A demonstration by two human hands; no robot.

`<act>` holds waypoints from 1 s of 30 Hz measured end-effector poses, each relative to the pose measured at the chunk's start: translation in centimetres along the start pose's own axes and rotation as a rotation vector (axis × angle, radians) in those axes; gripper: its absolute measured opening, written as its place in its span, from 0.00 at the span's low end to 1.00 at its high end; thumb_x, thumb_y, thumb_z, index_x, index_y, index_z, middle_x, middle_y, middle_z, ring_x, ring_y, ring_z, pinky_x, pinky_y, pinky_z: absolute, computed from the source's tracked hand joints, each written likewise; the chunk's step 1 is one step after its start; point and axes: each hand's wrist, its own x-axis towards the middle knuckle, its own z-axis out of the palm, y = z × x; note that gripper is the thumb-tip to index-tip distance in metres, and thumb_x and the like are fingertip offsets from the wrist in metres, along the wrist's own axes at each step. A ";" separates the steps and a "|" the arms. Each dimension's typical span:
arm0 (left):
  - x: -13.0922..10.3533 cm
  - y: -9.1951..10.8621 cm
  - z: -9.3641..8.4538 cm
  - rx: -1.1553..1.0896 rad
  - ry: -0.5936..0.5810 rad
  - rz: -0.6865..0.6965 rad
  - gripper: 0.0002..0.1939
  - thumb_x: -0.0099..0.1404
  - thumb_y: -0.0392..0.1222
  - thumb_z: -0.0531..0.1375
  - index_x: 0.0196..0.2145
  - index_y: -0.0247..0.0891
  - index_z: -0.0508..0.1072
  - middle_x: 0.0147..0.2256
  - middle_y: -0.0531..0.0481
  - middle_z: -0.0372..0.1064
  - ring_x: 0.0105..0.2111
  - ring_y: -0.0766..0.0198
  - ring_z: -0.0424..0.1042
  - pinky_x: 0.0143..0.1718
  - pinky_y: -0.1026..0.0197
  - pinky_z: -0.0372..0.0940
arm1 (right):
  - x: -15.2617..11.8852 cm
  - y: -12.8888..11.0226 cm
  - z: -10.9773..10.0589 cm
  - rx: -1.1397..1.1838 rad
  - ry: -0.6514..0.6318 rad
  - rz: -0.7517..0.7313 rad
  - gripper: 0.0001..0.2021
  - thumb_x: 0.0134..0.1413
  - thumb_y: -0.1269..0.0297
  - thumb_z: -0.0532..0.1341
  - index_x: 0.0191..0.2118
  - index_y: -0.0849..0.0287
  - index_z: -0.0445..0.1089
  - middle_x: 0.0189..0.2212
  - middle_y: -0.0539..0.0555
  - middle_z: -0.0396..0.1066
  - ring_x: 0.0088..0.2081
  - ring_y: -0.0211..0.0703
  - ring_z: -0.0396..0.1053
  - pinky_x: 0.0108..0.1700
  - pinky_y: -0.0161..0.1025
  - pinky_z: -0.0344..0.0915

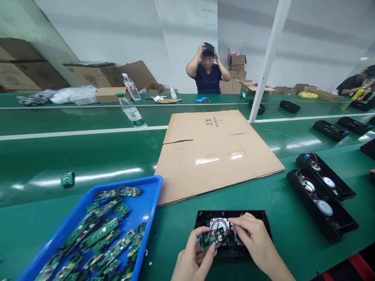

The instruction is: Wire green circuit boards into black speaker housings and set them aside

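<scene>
Smooth green tabletop (172, 222), flat rectangular circuit board (211, 239) in left fingers (208, 258).

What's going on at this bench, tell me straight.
A person's left hand holds a small green circuit board above an open black housing with round speakers inside. The right hand has its fingertips over the same housing, near red wires; what they grip is too small to tell. More boards lie in a blue tray to the left, and two similar open housings lie to the right.
</scene>
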 end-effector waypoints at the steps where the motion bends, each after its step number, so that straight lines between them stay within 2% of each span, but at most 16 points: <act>1: 0.1 0.1 0.1 0.009 0.012 0.002 0.23 0.57 0.62 0.58 0.42 0.43 0.64 0.33 0.48 0.80 0.35 0.55 0.79 0.38 0.59 0.74 | -0.2 0.0 0.3 -0.017 0.003 -0.026 0.12 0.61 0.69 0.50 0.40 0.58 0.71 0.34 0.54 0.73 0.36 0.42 0.71 0.37 0.37 0.68; 4: 0.2 0.4 0.2 0.041 0.018 0.014 0.21 0.58 0.58 0.57 0.43 0.42 0.64 0.32 0.49 0.80 0.34 0.56 0.79 0.38 0.60 0.74 | -0.7 0.3 1.1 -0.117 0.045 -0.155 0.09 0.60 0.72 0.51 0.36 0.59 0.69 0.28 0.52 0.70 0.30 0.39 0.68 0.29 0.34 0.65; 8: 0.1 0.6 0.5 0.074 0.018 0.072 0.19 0.59 0.57 0.57 0.44 0.43 0.66 0.32 0.52 0.79 0.33 0.57 0.79 0.37 0.61 0.74 | -1.1 0.9 1.9 -0.253 0.062 -0.386 0.10 0.62 0.73 0.51 0.35 0.59 0.68 0.28 0.52 0.69 0.30 0.39 0.64 0.30 0.35 0.62; 12: 0.2 0.3 0.6 0.082 -0.007 0.088 0.18 0.60 0.56 0.56 0.44 0.45 0.67 0.34 0.53 0.80 0.33 0.58 0.80 0.38 0.62 0.74 | -1.0 1.0 2.4 -0.339 0.115 -0.409 0.10 0.64 0.72 0.50 0.37 0.59 0.69 0.29 0.52 0.69 0.30 0.40 0.63 0.30 0.36 0.61; 16: 0.2 0.2 0.6 0.080 -0.027 0.082 0.15 0.61 0.51 0.56 0.45 0.45 0.66 0.31 0.55 0.79 0.33 0.60 0.79 0.39 0.64 0.73 | -0.9 0.9 2.7 -0.390 0.151 -0.434 0.12 0.65 0.72 0.49 0.35 0.59 0.68 0.27 0.52 0.68 0.29 0.39 0.61 0.30 0.36 0.61; 20: 0.2 0.5 0.8 0.103 -0.035 0.109 0.13 0.62 0.48 0.56 0.44 0.46 0.67 0.34 0.54 0.79 0.34 0.61 0.79 0.39 0.65 0.72 | -0.9 1.0 2.8 -0.391 0.197 -0.415 0.12 0.66 0.71 0.48 0.34 0.60 0.68 0.27 0.52 0.68 0.29 0.39 0.62 0.29 0.36 0.61; 30: 0.5 0.3 0.9 0.174 -0.093 0.208 0.11 0.65 0.47 0.54 0.44 0.46 0.68 0.35 0.54 0.78 0.32 0.62 0.77 0.36 0.67 0.71 | -0.9 0.7 2.6 -0.433 0.222 -0.488 0.13 0.66 0.73 0.47 0.32 0.60 0.66 0.24 0.51 0.66 0.26 0.38 0.61 0.26 0.36 0.58</act>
